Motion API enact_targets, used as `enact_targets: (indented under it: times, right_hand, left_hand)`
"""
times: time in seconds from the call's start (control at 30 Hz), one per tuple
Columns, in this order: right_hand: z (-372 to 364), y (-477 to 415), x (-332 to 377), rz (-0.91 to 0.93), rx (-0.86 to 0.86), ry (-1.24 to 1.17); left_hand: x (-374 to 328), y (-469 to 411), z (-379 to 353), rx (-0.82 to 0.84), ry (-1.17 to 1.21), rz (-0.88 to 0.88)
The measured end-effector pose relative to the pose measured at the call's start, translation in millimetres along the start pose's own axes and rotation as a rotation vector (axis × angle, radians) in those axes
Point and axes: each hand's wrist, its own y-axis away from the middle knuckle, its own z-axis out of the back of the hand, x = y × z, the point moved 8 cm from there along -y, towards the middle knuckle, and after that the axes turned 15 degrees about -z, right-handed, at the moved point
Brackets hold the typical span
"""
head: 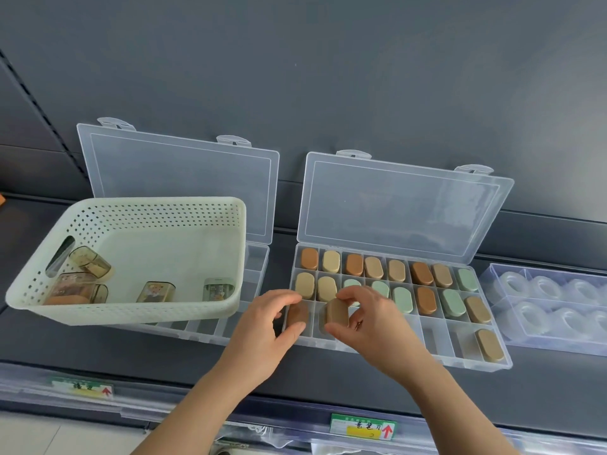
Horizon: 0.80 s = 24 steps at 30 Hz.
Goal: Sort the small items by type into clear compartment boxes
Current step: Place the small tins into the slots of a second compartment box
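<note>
In the clear box [433,338], matte rounded oblongs [373,267]: brown, tan, green.

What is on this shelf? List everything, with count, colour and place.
basket: one, pale green, left, atop the left box
small cases: about five, tinted clear, inside the basket
left box: one, clear, lid open, under the basket
centre box: one, clear, lid open, centre
oval pieces: seventeen, brown, tan, green, in centre box compartments
clear tray: one, holding clear rings, far right
shelf labels: two, green and yellow, front edge
left hand: pinches a brown piece over the centre box
right hand: pinches a tan piece beside it
</note>
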Motion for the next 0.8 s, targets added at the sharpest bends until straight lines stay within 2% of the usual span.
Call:
enact_targets:
  times: [0.2, 0.37, 0.47, 0.63, 0.8]
  right_hand:
    - [-16.3, -0.9, 8.7, 0.083, -0.05, 0.239]
    - [-1.8, 1.4, 23.8, 0.168, -0.125, 0.133]
    - [6.1, 3.5, 51.1, 0.234, -0.11, 0.037]
    - [-12.9, 10.0, 112.6, 0.4, -0.043, 0.006]
    - [-43.5, 10.6, 177.5, 0.5, 0.007, 0.077]
  left_hand:
    - [-14.6, 1.7, 6.9, -0.045, -0.071, -0.079]
    - [-36.9, 2.7, 28.2, -0.099, -0.111, -0.155]
    - [-41.9, 4.0, 65.0, -0.154, -0.189, -0.173]
    - [-5.4, 24.7, 138.2, -0.208, -0.336, -0.049]
    - [50.4, 61.8, 199.1, -0.255, -0.354, 0.131]
